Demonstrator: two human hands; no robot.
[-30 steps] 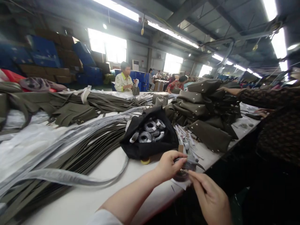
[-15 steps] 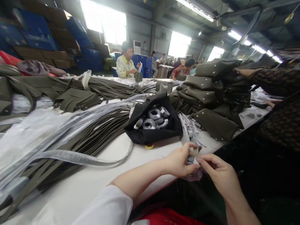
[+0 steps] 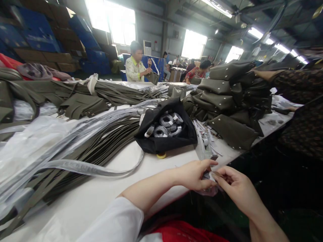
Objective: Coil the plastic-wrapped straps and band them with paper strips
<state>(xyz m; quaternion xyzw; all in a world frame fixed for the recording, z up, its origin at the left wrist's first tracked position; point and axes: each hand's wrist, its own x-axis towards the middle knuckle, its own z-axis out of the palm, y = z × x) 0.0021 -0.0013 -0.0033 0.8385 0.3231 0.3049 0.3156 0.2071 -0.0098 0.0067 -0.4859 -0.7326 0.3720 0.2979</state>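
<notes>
At the table's front edge, my left hand [image 3: 194,174] is closed around a small plastic-wrapped bundle [image 3: 209,191], which looks like a coiled strap; my fingers cover most of it. My right hand [image 3: 234,183] pinches a small white strip [image 3: 212,176] against that bundle, thumb and fingertips together. Behind my left hand, an open black bag [image 3: 164,146] holds several coiled straps [image 3: 160,131] in clear plastic with white bands. White paper strips [image 3: 210,143] lie in a clear holder just beyond my hands.
Long dark olive straps [image 3: 106,143], some in clear plastic, spread across the table's left side. Olive leather-like bags [image 3: 217,88] are piled at the right. A co-worker's patterned sleeve [image 3: 300,82] reaches in there. Another person [image 3: 136,64] handles a bag across the table.
My right fingers have shifted at the white strip, which now lies closer against the bundle. My left index finger has stretched further out. Across the table, the person has raised a white strip and bag.
</notes>
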